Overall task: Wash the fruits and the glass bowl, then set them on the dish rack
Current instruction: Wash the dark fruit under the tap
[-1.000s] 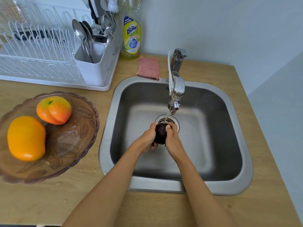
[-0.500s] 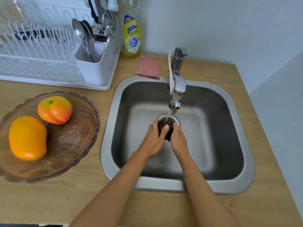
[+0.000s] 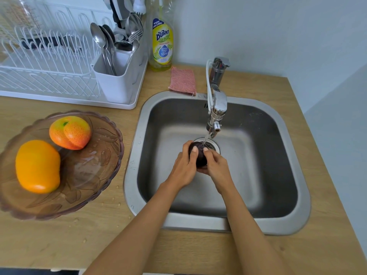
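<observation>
A dark purple round fruit (image 3: 200,157) is held between my left hand (image 3: 183,168) and my right hand (image 3: 216,169) under the thin water stream of the tap (image 3: 216,108), over the drain of the steel sink (image 3: 286,147). My fingers wrap most of the fruit. On the counter to the left stands a tinted glass bowl (image 3: 95,175) with an orange mango (image 3: 37,166) and a peach-coloured fruit (image 3: 70,132) inside. The white dish rack (image 3: 49,76) stands at the back left.
A white cutlery holder (image 3: 117,84) with spoons and forks sits at the rack's right end. A yellow dish soap bottle (image 3: 161,44) and a pink scrub cloth (image 3: 183,81) stand behind the sink. Water drops dot the wooden counter (image 3: 59,245).
Both hands have turned and rubbed the dark fruit under the stream; my left hand's fingers have shifted over its top. The bowl and its fruits have stayed put.
</observation>
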A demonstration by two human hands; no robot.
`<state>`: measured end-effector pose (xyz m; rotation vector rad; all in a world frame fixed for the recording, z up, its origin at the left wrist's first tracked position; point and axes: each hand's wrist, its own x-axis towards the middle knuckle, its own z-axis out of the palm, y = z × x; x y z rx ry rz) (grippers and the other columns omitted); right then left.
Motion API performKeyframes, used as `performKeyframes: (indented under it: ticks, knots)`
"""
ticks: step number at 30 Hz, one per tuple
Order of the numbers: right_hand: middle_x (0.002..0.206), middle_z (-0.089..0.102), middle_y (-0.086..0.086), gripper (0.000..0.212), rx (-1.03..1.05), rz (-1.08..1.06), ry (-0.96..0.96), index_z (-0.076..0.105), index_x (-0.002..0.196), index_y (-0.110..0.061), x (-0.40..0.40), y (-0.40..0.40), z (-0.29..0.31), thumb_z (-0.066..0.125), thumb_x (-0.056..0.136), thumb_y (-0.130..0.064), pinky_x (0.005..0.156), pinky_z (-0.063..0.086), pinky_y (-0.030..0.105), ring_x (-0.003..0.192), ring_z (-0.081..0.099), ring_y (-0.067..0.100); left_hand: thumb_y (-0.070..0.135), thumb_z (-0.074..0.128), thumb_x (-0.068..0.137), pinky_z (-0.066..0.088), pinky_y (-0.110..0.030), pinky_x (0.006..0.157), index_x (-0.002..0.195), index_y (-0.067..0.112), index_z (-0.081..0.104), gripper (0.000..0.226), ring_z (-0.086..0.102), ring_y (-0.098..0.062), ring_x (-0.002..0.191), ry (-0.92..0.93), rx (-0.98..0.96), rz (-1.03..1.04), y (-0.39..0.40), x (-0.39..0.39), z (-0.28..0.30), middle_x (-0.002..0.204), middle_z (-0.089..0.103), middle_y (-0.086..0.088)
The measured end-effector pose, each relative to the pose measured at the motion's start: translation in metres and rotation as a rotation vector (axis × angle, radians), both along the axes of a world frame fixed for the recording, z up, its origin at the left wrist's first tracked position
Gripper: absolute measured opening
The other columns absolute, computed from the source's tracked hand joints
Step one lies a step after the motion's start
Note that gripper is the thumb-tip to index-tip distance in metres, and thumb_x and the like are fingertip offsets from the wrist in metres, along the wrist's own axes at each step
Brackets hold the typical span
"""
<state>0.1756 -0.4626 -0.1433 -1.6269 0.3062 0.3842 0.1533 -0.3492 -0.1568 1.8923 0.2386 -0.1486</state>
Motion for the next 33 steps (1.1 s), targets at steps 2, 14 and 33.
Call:
performKeyframes:
  ticks: [2,14,33]
  knots:
    - [0.112,0.068,0.011,0.032,-0.002,-0.043,-0.006,0.066,0.119,-0.013,0.001,0.002,0.001,0.053,0.095,-0.030,0.076,0.061,0.039,0.101,0.067,0.026,0.056,0.021,0.097,0.047,-0.042,0.099,0.138,0.040,0.023,0.045,0.052,-0.022,0.115,0.000,0.018,-0.024,-0.002,-0.002,0.000,0.131,0.049,-0.007]
    - [0.093,0.060,-0.002,0.039,-0.024,0.129,0.084,0.047,0.132,-0.020,-0.002,0.007,-0.001,0.036,0.101,-0.042,0.050,0.045,0.013,0.072,0.054,0.008,0.052,0.021,0.099,0.038,-0.028,0.086,0.139,0.034,0.024,0.044,0.045,-0.014,0.098,0.042,0.046,-0.001,-0.005,-0.002,0.000,0.125,0.045,-0.008]
    - [0.134,0.044,0.006,0.028,-0.139,0.257,-0.178,0.033,0.128,-0.026,-0.011,0.004,-0.004,0.042,0.102,-0.029,0.105,0.043,0.040,0.121,0.050,0.022,0.068,0.010,0.091,0.043,-0.032,0.082,0.124,0.021,0.049,0.070,0.056,-0.022,0.095,0.264,0.032,0.069,0.003,0.009,-0.001,0.119,0.060,-0.012]
